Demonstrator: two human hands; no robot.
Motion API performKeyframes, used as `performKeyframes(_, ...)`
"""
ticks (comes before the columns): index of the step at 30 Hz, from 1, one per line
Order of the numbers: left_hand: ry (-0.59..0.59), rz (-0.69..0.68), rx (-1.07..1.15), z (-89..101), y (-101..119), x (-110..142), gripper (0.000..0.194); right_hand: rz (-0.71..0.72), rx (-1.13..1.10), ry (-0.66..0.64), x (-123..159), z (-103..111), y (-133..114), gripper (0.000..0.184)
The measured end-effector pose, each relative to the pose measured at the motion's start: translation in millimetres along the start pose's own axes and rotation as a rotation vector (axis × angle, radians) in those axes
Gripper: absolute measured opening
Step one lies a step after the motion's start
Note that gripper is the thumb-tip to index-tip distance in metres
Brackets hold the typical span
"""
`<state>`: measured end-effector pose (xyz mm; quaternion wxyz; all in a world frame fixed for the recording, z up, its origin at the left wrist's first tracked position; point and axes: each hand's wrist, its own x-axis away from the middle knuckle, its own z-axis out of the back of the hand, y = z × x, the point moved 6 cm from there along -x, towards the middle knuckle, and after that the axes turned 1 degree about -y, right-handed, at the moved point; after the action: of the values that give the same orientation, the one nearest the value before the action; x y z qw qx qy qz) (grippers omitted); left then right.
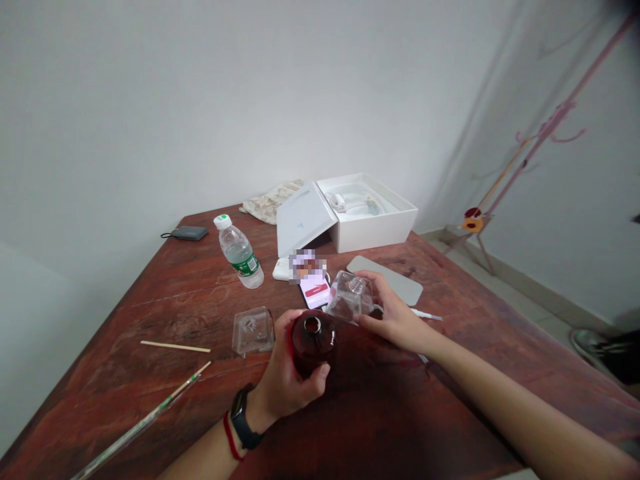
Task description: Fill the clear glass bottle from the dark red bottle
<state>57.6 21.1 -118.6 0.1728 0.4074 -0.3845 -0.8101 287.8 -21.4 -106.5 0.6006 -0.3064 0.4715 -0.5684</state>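
A dark red glass bottle (313, 343) is gripped upright by the left hand (287, 377); a clear square bottle (351, 298) is grasped, tilted, by the right hand (395, 317) above the desk (165, 293).

A plain room in a home or small private workspace, not a fitted lab or shop. Bare white walls (250, 100) meet in a corner behind a worn reddish-brown wooden table (450, 373). Beyond the fingertips, toward the wall: an open white cardboard product box (373, 227) with its lid propped beside it, a crumpled patterned cloth (270, 200), a clear plastic water bottle with a green label (239, 252), a small dark grey power bank with a cable (187, 233). Right of the fingers, off the table, a pink metal coat stand (530, 147) stands on a pale tiled floor (525, 293).
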Motion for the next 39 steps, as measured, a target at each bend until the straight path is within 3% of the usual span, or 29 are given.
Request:
performKeyframes(8, 0.005, -0.011, 0.013, -0.6, 2, -1, 0.076, 0.019, 0.215, 0.005, 3, 2, 3, 0.082)
performKeyframes(18, 0.004, 0.024, 0.016, -0.6, 1, -2, 0.071, 0.088, 0.363, -0.031, 4, 1, -2, 0.076)
performKeyframes(29, -0.009, -0.005, 0.041, -0.8, 2, -3, 0.074, 0.026, 0.389, -0.175, 5, 7, -12, 0.072)
performKeyframes(39, 0.001, -0.022, 0.007, -0.3, 1, -2, 0.075, 0.117, 0.474, -0.310, 8, 9, -10, 0.078)
